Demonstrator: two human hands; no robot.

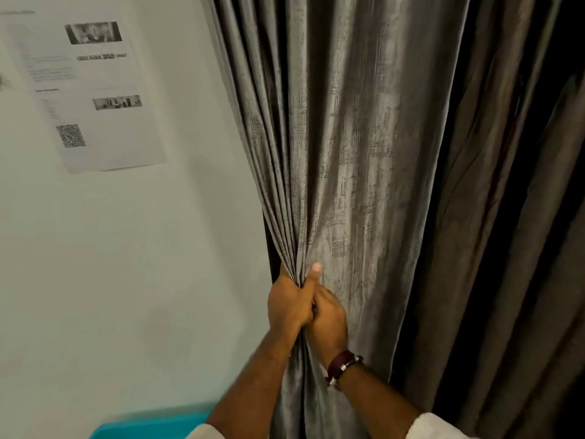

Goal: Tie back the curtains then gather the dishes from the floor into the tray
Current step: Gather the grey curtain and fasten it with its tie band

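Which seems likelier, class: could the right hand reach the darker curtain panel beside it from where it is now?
Probably yes. The right hand grips the gathered grey curtain, and the darker panel hangs just beside it with nothing between, but it must let go first.

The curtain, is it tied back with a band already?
No, both hands, left hand and right hand, just bunch the curtain.

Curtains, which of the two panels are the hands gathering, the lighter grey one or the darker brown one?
The lighter grey curtain next to the white wall. Both hands, left and right, bunch its folds; the darker brown curtain hangs untouched.
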